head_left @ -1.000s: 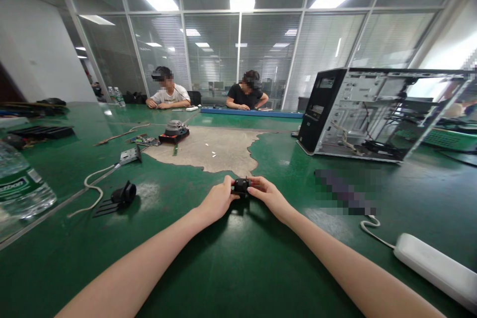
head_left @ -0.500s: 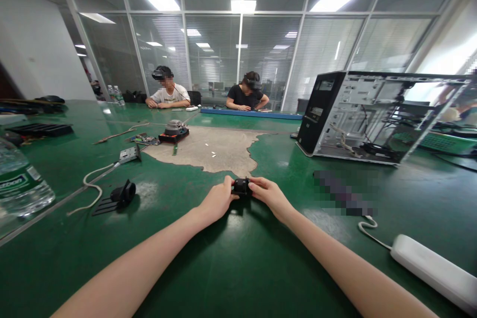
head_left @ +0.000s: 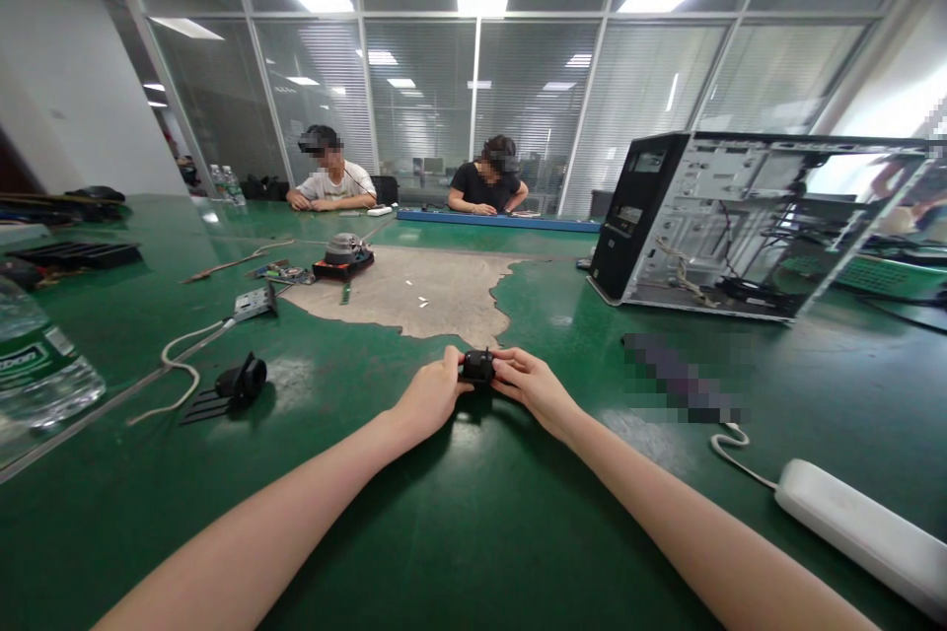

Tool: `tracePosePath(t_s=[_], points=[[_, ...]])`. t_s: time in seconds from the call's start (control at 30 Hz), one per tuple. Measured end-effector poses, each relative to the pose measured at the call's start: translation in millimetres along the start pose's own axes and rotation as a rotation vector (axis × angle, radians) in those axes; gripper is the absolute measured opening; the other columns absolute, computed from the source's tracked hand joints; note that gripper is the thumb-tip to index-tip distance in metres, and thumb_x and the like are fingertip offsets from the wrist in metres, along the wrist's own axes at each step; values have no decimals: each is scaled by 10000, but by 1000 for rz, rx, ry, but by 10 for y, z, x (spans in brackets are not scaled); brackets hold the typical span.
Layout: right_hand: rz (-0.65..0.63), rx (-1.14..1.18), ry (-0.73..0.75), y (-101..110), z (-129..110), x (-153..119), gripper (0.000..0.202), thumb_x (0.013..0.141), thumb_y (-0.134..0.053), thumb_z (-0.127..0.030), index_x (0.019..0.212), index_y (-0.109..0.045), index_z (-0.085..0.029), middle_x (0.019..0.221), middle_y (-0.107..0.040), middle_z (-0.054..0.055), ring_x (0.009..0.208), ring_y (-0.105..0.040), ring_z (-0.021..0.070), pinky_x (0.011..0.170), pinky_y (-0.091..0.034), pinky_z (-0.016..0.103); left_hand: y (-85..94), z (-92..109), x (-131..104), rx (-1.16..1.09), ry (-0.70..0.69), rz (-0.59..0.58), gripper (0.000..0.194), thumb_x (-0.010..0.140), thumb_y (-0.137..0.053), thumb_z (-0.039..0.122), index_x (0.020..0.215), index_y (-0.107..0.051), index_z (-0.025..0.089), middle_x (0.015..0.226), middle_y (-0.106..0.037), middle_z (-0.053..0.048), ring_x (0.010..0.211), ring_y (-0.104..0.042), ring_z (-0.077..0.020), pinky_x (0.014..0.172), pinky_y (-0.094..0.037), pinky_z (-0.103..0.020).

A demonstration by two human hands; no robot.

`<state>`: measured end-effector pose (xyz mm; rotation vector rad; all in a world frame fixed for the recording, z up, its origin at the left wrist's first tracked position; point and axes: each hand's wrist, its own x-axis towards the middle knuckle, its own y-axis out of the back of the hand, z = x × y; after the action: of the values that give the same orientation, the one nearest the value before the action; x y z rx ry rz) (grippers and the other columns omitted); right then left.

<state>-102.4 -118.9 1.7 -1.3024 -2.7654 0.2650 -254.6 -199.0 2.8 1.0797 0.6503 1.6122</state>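
Here, close in, the two bare arms reach out over the green worktop (head_left: 473, 532). The left hand (head_left: 429, 392) and the right hand (head_left: 534, 385) meet at 12 o'clock, straight ahead. Both hands are curled nearly shut, and their fingertips pinch a small black part (head_left: 478, 367) between them. The part sits just above the worktop, right at the edge of a worn bare patch (head_left: 414, 296).

To do this well, I think both hands should squeeze softly and evenly. The part is tiny, so a hard push could make it slip out or snap. Keeping the wrists low near the worktop would help hold it steady. If it does drop, it will not fall far.

At 4 o'clock lies a white power strip (head_left: 858, 530) with its white cord. At 9 o'clock stands a water bottle (head_left: 36, 365); its label has letters, but they are cut off and too blurry to read. Near it, at 10 o'clock, rests a black plastic piece (head_left: 238, 382) by a looping white cable (head_left: 178, 370).

Farther off at 11 o'clock sits a round fan on a red board (head_left: 342, 256). At 2 o'clock lies an open computer case (head_left: 740, 222), with no name on it that can be read. Far away at 12 o'clock, two people sit at the far end, one in a white shirt (head_left: 329, 182) and one in a black shirt (head_left: 488, 185).
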Motion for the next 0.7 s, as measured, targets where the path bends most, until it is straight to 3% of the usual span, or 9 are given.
tracePosePath(t_s=[0.23, 0.57, 0.7], points=[[-7, -209, 174, 25, 11, -32, 294, 643, -617, -318, 899, -559, -186, 869, -584, 19, 744, -557, 112, 736, -443, 279, 5, 2, 7, -19, 19, -11, 258, 749, -514, 205, 946, -352, 163, 928, -599, -97, 869, -582, -215, 712, -432, -294], [54, -336, 183, 10, 23, -9, 313, 688, -553, -395, 923, -529, -190, 884, -563, 33, 766, -555, 133, 726, -444, 302, -5, -6, 16, -15, 29, -7, 273, 732, -529, 182, 937, -348, 174, 887, -597, -75, 816, -591, -202, 689, -432, -282], [9, -335, 199, 17, 12, -16, 291, 673, -579, -355, 902, -516, -188, 909, -566, 32, 781, -556, 133, 749, -435, 301, -3, -10, 14, -9, 23, -7, 283, 728, -534, 186, 939, -346, 173, 880, -599, -75, 811, -591, -208, 682, -432, -283]])
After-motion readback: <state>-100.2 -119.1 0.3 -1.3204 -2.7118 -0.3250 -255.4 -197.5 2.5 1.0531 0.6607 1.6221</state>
